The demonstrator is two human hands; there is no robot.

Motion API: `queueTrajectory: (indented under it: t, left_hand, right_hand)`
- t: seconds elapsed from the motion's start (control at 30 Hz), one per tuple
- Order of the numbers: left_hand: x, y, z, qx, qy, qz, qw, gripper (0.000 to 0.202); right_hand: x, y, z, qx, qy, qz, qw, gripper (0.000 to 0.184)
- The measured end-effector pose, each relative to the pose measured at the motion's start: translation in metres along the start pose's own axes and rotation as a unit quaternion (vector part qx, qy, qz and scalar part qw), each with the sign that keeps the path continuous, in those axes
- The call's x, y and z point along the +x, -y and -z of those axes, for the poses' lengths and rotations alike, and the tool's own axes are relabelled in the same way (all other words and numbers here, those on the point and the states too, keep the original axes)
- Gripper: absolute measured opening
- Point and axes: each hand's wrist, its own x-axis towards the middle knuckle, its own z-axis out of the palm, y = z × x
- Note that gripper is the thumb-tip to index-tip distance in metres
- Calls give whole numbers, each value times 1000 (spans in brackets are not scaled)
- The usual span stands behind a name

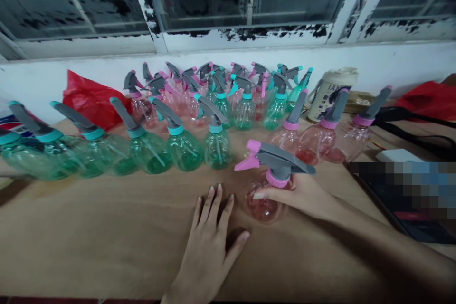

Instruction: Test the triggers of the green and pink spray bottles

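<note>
My right hand is wrapped round the clear pink body of a spray bottle. Its grey and pink trigger head points left, and its collar is pink. Flat on the brown table, my left hand lies with fingers spread, a little left of that bottle and apart from it. Just beyond my left fingertips stands a green spray bottle with a turquoise collar. It ends a row of green spray bottles running off to the left. Three pink spray bottles stand behind my right hand.
Many pink and green spray bottles crowd the back by the wall. A red plastic bag lies back left, another red bag back right. A printed cup stands near black straps. A dark flat device, partly blurred, lies at right.
</note>
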Motion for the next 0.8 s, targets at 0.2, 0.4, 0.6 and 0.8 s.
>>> queueTrajectory:
  t: [0.2,0.4,0.6,0.8]
  left_hand:
    - [1,0,2,-15,9,8,1000,60]
    - [1,1,-2,-17,3,2,1000,59]
    - [2,0,-3,-16,4,3,1000,58]
    - [2,0,-1,-21,12,7,1000,58]
  right_hand:
    - [-17,0,12,-116,-16,22,993,42]
    - [-32,15,21,-249,-57,1,967,36]
    - [-25,26,17,-314,-110,-9,943,38]
    - [-6,16,10,-351,-139,-49,925,51]
